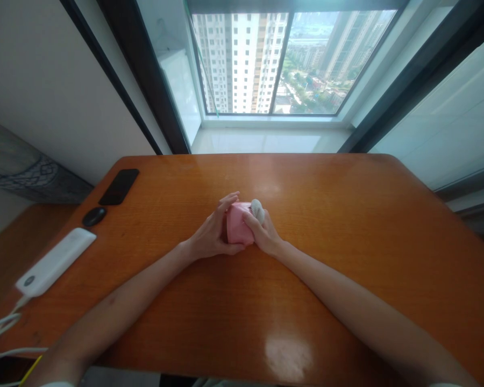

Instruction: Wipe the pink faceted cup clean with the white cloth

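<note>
Clasping a pink soft object (pixel 237 224) between left hand (pixel 212 234) and right hand (pixel 264 232), fingers curled together, pressing inward; white rounded piece (pixel 257 209) topmost; mid wooden table (pixel 306 188).

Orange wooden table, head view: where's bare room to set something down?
Widest bare wood lies right of the right hand, between the forearm and the far edge of the orange wooden table. Another strip runs along the far edge, beyond the pink rounded object. Crowded: far left, with the black phone, black oval object and white rectangular power bank.
</note>
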{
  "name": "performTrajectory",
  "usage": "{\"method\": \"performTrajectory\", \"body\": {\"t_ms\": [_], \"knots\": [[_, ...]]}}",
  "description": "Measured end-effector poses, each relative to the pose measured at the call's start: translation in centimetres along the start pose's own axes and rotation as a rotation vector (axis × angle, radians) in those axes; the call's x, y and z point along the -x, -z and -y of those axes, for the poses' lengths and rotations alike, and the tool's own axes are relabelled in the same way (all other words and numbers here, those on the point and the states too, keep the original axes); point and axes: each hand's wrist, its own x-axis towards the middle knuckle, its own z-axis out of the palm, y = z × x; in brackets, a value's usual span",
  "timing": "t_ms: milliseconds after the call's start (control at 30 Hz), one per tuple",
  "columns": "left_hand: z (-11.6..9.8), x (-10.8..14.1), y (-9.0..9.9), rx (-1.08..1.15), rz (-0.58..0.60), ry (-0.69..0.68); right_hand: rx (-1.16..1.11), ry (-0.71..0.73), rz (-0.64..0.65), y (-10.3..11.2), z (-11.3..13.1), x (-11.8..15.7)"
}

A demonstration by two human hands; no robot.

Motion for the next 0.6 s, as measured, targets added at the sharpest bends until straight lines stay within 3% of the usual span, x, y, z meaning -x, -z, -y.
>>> {"method": "performTrajectory", "body": {"t_ms": [133, 367, 600], "knots": [[0.23, -0.01, -0.11, -0.124, 0.005, -0.143, -0.037, -0.006, -0.012, -0.12, -0.18, -0.06], [-0.16, -0.48, 0.17, -0.305, 0.007, -0.107, -0.047, -0.025, -0.041, -0.04, -0.41, -0.26], [-0.48, -0.78, 0.05, -0.226, -0.013, -0.074, -0.043, -0.021, -0.065, 0.04, -0.17, -0.43]]}}
